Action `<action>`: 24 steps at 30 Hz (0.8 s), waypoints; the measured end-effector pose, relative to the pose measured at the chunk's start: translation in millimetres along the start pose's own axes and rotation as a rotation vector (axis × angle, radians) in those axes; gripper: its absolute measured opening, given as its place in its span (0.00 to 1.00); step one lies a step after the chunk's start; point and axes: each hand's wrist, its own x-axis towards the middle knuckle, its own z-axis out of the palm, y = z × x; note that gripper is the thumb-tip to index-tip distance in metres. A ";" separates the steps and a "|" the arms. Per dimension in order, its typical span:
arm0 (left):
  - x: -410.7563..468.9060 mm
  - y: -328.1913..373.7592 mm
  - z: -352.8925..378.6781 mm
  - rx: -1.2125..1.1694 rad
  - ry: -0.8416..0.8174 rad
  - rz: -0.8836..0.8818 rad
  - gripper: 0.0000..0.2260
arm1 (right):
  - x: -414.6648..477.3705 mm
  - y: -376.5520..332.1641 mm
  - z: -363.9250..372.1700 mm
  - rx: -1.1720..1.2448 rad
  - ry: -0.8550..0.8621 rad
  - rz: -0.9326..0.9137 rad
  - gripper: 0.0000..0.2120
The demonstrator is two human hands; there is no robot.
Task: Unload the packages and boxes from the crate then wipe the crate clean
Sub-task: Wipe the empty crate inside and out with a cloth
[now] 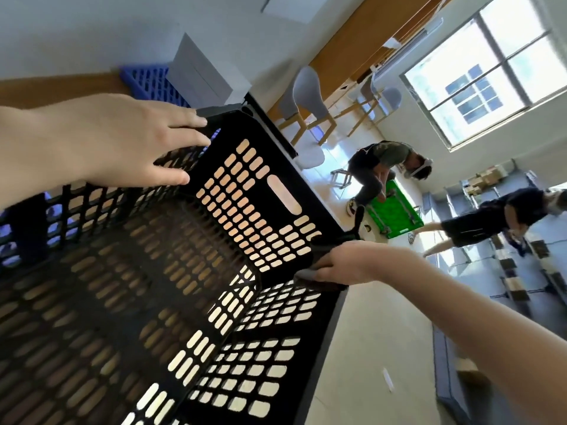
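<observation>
A black slotted plastic crate (251,191) fills the left and middle of the tilted head view, with nothing inside it. My left hand (122,139) rests on the crate's far side wall near a corner, fingers straight and spread over the rim. My right hand (343,262) presses a dark grey cloth (310,273) against the near corner rim, fingers curled round the cloth. A grey box (205,75) stands behind the crate, beside a blue crate (150,81).
The crate sits on a wooden tabletop (55,87). Beyond are chairs (310,96), a window (484,69), a crouching person (377,167) at a green crate (395,210), another person (497,219), and grey shelving (491,185) with boxes.
</observation>
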 end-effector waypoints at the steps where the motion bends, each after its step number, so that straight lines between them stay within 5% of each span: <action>1: -0.5 -1.5 0.6 0.022 0.031 0.077 0.24 | -10.9 8.6 0.7 0.031 0.049 0.003 0.34; 5: 0.0 -3.7 -6.3 0.319 0.058 0.236 0.28 | -38.4 24.1 17.1 0.086 0.203 -0.013 0.33; 10: 0.1 8.2 2.4 0.324 0.166 0.403 0.26 | -54.6 1.5 47.3 0.105 0.352 -0.160 0.24; 16: -4.0 5.7 18.5 0.493 -0.119 0.322 0.31 | -95.8 -58.3 65.1 0.156 0.407 -0.329 0.29; 24: -4.2 2.4 26.1 0.502 -0.089 0.326 0.31 | -164.5 -146.7 92.9 0.220 0.303 -0.608 0.20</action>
